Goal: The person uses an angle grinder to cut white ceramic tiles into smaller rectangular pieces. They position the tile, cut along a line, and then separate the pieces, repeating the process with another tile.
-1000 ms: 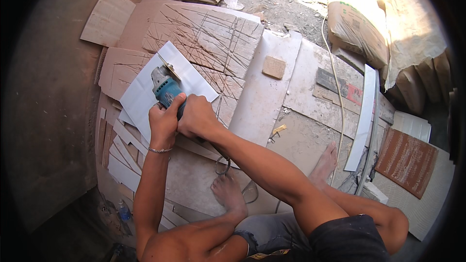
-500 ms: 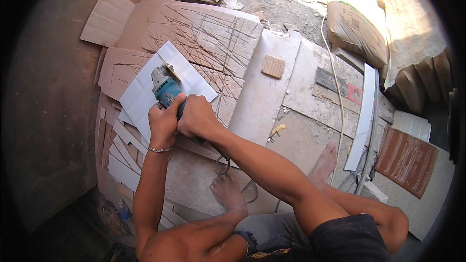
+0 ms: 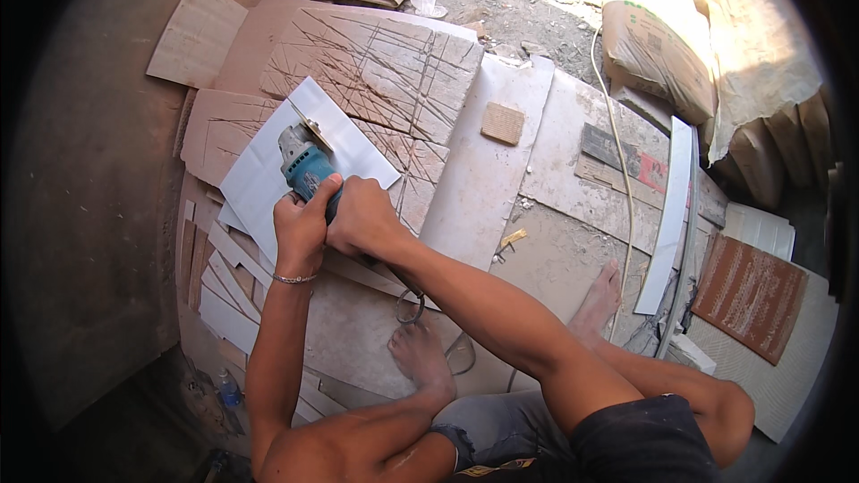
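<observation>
A teal angle grinder rests with its disc on a white tile that lies over scored brown tiles. My left hand grips the grinder's body from the left. My right hand is wrapped around its rear end. The grinder's cord runs back under my right forearm. Both bare feet rest on the tiles below my arms.
Scored brown slabs lie beyond the white tile. A stack of cut white strips sits at the lower left. A small brown tile square lies on a pale slab. Sacks stand at the upper right, with a long white strip nearby.
</observation>
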A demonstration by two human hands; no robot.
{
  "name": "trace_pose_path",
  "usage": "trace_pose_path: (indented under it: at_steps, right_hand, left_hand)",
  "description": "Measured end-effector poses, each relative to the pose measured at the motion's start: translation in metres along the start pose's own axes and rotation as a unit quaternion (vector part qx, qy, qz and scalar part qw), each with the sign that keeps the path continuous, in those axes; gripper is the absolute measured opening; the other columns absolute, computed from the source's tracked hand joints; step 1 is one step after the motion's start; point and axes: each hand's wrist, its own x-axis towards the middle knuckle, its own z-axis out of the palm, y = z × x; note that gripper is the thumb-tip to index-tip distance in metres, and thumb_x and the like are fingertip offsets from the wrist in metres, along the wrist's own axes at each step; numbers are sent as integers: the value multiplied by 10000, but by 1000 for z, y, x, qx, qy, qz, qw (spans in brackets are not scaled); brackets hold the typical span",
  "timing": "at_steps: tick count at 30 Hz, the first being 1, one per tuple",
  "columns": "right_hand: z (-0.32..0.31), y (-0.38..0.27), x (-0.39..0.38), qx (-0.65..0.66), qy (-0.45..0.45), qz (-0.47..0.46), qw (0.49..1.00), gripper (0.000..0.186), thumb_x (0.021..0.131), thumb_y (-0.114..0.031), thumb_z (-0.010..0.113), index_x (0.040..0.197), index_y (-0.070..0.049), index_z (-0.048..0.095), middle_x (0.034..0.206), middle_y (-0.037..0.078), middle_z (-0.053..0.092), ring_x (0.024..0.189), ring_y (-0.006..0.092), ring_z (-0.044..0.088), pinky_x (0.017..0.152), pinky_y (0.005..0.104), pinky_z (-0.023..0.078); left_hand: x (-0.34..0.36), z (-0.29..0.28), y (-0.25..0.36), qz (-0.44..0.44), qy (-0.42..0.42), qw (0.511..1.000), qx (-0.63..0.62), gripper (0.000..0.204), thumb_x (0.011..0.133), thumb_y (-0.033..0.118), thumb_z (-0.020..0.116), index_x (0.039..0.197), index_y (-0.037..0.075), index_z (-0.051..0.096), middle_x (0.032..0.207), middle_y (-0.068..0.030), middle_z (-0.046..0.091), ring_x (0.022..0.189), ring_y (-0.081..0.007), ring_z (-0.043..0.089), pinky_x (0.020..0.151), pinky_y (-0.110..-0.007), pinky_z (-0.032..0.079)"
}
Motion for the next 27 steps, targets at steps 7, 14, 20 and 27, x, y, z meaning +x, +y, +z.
trace_pose_path:
  at_steps: [7, 14, 20, 27]
  right_hand:
    - [-1, 1, -3, 7, -7, 6, 1000, 397, 606, -63, 793, 908, 144, 641, 982, 357, 707, 950, 497, 736, 831, 483, 625]
    - [0, 1, -3, 5, -5, 6, 1000, 403, 611, -66, 793, 916, 147, 639, 983, 357, 704, 943, 496, 737, 831, 481, 625]
    - [1, 3, -4, -1, -1, 4, 1000, 404, 616, -70, 795, 920, 147, 642, 977, 353, 707, 942, 495, 738, 834, 481, 623]
    - [-1, 2, -7, 0, -10, 10, 1000, 402, 620, -76, 793, 919, 146, 641, 977, 354, 708, 943, 494, 737, 827, 483, 621]
  left_hand:
    - [-6, 1, 3, -1, 2, 1000, 4, 361, 889, 241, 871, 986, -54, 687, 904, -69, 719, 736, -104, 658, 674, -272, 540]
    - [-4, 1, 1, -4, 1, 1000, 3, 359, 889, 244, 870, 978, -50, 685, 899, -64, 718, 725, -105, 656, 667, -274, 540]
    - [-6, 2, 1, 0, 1, 1000, 3, 362, 889, 247, 873, 976, -48, 681, 899, -71, 721, 728, -108, 662, 668, -273, 544]
    - [-8, 2, 0, 2, 10, 1000, 10, 388, 879, 254, 881, 981, -60, 676, 900, -78, 724, 732, -113, 670, 674, -282, 555]
